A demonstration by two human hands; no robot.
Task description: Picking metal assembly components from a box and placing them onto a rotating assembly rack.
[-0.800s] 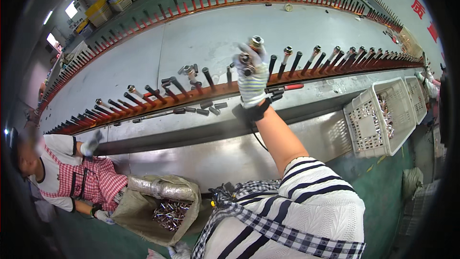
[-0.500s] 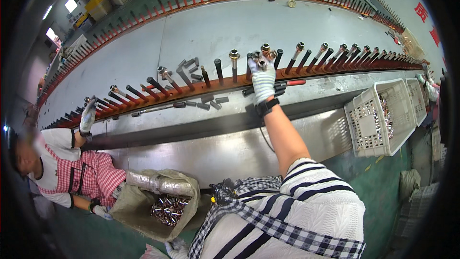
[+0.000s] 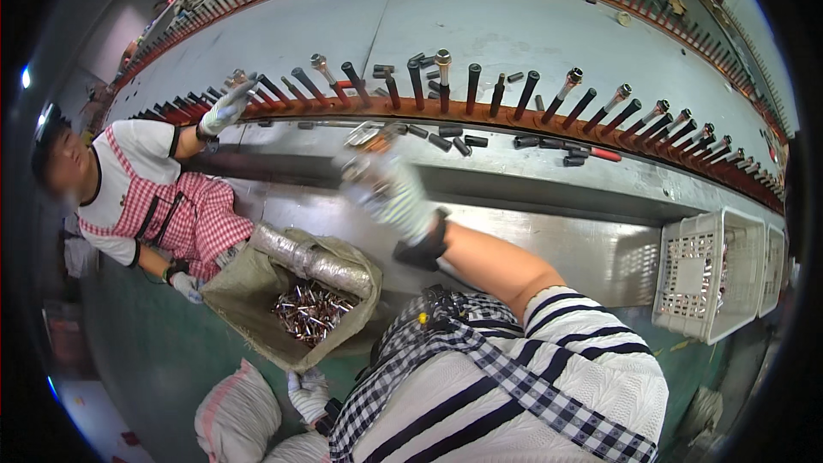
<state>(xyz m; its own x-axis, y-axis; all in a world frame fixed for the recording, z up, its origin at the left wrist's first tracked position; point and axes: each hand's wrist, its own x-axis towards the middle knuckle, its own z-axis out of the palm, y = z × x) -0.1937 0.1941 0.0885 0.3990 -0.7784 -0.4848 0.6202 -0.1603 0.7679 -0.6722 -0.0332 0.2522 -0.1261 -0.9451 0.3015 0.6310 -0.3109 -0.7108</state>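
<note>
Several metal parts [image 3: 370,178] grasped in its fingers, the right hand [image 3: 396,199] has swung off the rods [image 3: 474,90]; grip unclear for the left hand [image 3: 309,394].

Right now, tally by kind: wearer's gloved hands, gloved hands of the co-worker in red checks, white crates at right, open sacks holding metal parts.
Wearer's left hand and right hand: 2
Co-worker's gloved hands: 2
White crates: 2
Open sack: 1
Total: 7

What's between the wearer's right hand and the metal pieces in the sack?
In the head view: shiny metal trough, then the silvery wrapped edge of the sack.
</note>
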